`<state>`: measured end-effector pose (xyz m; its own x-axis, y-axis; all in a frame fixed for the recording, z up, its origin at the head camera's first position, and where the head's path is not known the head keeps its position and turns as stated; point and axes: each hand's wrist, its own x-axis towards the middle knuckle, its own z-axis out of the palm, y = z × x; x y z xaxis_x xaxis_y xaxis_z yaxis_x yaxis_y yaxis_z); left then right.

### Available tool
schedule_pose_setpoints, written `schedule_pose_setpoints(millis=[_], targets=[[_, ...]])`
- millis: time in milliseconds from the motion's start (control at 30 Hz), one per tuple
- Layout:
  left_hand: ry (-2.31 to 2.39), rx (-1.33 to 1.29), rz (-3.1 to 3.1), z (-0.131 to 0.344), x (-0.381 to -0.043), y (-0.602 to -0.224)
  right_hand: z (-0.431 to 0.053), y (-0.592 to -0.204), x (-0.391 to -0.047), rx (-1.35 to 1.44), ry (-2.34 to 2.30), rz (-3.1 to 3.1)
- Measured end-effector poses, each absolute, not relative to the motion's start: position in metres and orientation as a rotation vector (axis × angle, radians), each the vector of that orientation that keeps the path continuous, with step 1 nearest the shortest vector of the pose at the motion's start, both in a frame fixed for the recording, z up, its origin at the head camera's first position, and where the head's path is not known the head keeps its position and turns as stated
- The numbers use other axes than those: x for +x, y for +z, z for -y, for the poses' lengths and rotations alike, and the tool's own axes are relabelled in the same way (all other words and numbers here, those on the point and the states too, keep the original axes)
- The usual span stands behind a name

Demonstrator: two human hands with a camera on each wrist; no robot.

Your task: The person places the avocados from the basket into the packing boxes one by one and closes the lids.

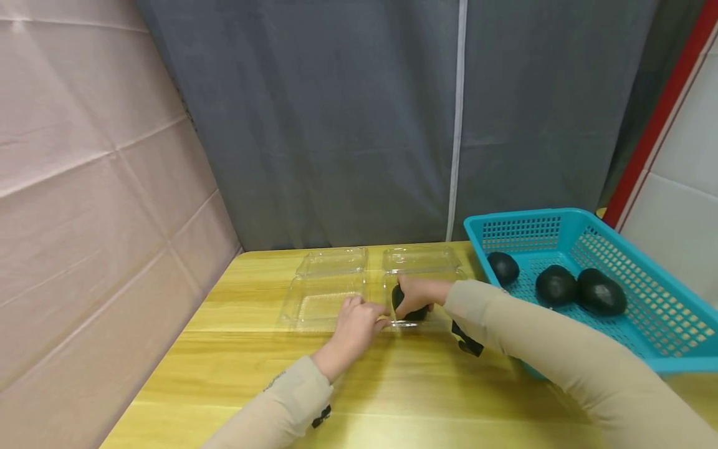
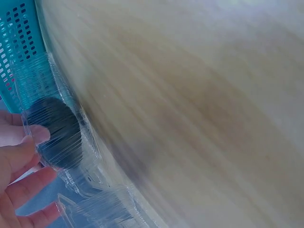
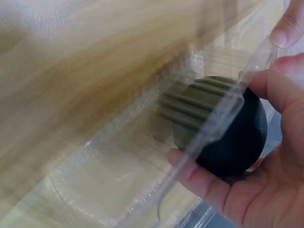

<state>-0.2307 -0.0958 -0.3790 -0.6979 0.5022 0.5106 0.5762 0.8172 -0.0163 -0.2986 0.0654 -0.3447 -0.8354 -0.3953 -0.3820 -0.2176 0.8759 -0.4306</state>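
Right hand [image 1: 417,293]: fingers and thumb curled round a dark, avocado-like fruit [image 3: 237,137], gripping it.
Left hand [image 1: 356,321]: at the near left corner of the right container [image 1: 405,323], thumb and finger seeming to pinch its rim.
Fruit in grip: within the base of the right container, behind the clear wall; whether it bears on the floor cannot be told.
Left container [image 1: 325,305]: just beside, on the table [image 1: 252,368], lid folded back, no fruit in it.
Basket [image 1: 521,234]: to the right, holding three more dark fruits [image 1: 555,285].
Step in hand: apparently seating the fruit while the left hand steadies the container.
Next move: probably calls for lowering the fruit fully, loosening the right fingers, and keeping the thin plastic from tipping.
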Motion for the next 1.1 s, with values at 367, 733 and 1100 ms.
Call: schedule_pose_setpoints(millis=[367, 733, 1100], targets=[[-0.172, -0.783, 2.502, 0.096, -0.229, -0.378, -0.06, -0.346, -0.294, -0.429, -0.533, -2.533], [-0.178, -0.78, 2.497, 0.096, -0.23, -0.38, -0.061, -0.349, -0.297, -0.372, -0.616, -2.436], [-0.172, -0.79, 2.474, 0.095, -0.23, -0.379, -0.061, -0.336, -0.294, -0.36, -0.636, -2.401]])
